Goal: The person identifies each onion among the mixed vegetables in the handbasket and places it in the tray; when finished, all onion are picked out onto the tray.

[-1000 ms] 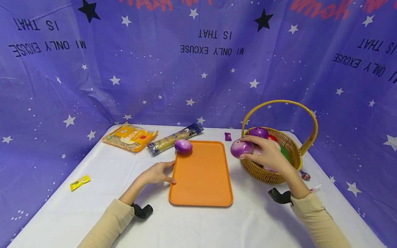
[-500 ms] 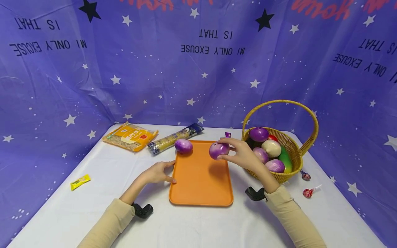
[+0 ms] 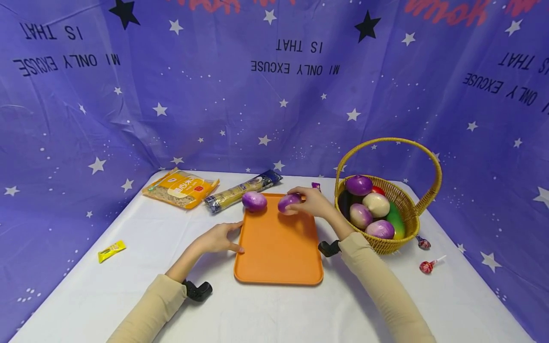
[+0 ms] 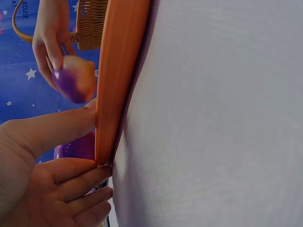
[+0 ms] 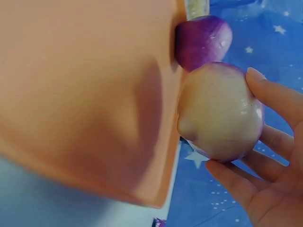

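In the head view my right hand (image 3: 314, 202) holds a purple-and-white onion (image 3: 289, 203) over the far right part of the orange tray (image 3: 279, 252). The right wrist view shows the onion's pale side (image 5: 220, 113) between thumb and fingertips, with its shadow on the tray. A second purple onion (image 3: 255, 202) lies at the tray's far left corner. My left hand (image 3: 216, 238) rests at the tray's left edge, thumb and forefinger spread and touching the rim; the left wrist view shows the thumb (image 4: 61, 127) against the rim.
Right of the tray stands a wicker basket (image 3: 411, 219) with onions, a white vegetable and a green one. Two lollipops (image 3: 426, 267) lie beside it. A noodle packet (image 3: 240, 191), an orange grain bag (image 3: 182, 189) and a purple sweet (image 3: 316, 186) lie behind; a yellow sweet (image 3: 112, 251) lies left.
My right hand has carried the onion leftward from the basket to over the tray's far end, lowering it. The left hand and the tray have stayed in place.
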A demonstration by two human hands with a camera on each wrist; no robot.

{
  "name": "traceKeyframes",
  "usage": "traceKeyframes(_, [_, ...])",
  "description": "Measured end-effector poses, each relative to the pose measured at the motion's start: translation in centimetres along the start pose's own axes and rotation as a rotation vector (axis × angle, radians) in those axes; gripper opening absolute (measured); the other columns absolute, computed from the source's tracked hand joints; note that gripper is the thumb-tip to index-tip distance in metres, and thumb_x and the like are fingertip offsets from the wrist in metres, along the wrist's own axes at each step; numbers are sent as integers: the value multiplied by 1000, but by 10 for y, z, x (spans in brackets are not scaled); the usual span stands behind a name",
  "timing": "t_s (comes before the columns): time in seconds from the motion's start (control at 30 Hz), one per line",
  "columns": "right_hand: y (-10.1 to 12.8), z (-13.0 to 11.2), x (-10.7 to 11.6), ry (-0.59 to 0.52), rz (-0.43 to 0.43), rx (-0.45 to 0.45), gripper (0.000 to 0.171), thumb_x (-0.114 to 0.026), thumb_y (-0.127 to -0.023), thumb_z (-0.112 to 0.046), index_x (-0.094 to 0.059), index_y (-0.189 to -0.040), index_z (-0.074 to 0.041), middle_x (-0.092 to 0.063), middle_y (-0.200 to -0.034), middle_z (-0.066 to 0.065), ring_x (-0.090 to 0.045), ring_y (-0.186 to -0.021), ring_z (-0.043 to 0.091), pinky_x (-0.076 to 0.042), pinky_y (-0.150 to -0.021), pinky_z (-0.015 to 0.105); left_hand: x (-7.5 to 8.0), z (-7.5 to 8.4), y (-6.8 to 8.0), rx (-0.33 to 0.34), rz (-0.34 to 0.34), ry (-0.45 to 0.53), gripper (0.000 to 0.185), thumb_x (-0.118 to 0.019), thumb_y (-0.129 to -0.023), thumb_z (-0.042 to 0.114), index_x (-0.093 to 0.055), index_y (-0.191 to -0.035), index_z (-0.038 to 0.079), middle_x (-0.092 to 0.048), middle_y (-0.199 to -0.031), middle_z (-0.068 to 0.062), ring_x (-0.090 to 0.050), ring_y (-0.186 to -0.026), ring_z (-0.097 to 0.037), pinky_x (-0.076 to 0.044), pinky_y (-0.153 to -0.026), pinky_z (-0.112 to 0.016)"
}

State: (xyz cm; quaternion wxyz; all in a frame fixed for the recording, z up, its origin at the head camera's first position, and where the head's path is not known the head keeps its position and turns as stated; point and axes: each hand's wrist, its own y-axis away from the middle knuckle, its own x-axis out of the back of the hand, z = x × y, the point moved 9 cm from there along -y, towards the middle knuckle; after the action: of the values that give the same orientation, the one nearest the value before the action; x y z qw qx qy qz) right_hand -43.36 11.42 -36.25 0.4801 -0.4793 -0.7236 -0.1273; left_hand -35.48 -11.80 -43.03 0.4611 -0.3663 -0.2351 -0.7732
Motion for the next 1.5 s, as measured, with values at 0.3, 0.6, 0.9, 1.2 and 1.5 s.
traceKeyframes(0.3, [-21,9,-17,-33,-25,-61,49,-78,-82,-29,-65,-121,-3,-66,-115,14,-61,-104,30,-49,-95,42,-1,0,0,2,1,4,89,-84,-73,30,-42,-143,-3,-44,-142,-25,-38,-132,-43,-29,-111,-54])
traceKeyframes(0.6, [-30,14,-25,-29,8,-97,48,-76,-83,-30,-64,-120,-2,-67,-113,13,-61,-103,28,-49,-94,39,-1,0,-2,-4,1,5,89,-84,-73,30,-42,-143,-3,-44,-142,-25,-38,-132,-42,-29,-111,-54])
traceKeyframes(0.9, [-28,12,-28,-37,-12,-92,53,-76,-84,-27,-61,-125,2,-65,-117,17,-62,-105,32,-50,-95,41,-1,1,-1,-12,0,0,89,-84,-73,30,-42,-143,-4,-44,-142,-25,-38,-132,-42,-28,-111,-53])
traceKeyframes(1.2, [-25,10,-32,23,-39,-111,61,-76,-83,-34,-57,-131,-1,-62,-125,17,-58,-111,31,-46,-98,41,-1,3,0,-10,-2,4,88,-84,-73,30,-42,-143,-4,-44,-142,-25,-38,-132,-42,-28,-112,-52])
traceKeyframes(1.5, [-24,8,-32,35,-65,-83,58,-75,-85,-29,-56,-132,0,-61,-127,18,-57,-116,34,-44,-103,43,0,3,0,-6,-1,3,88,-84,-73,30,-42,-143,-3,-45,-142,-24,-38,-132,-42,-28,-112,-52])
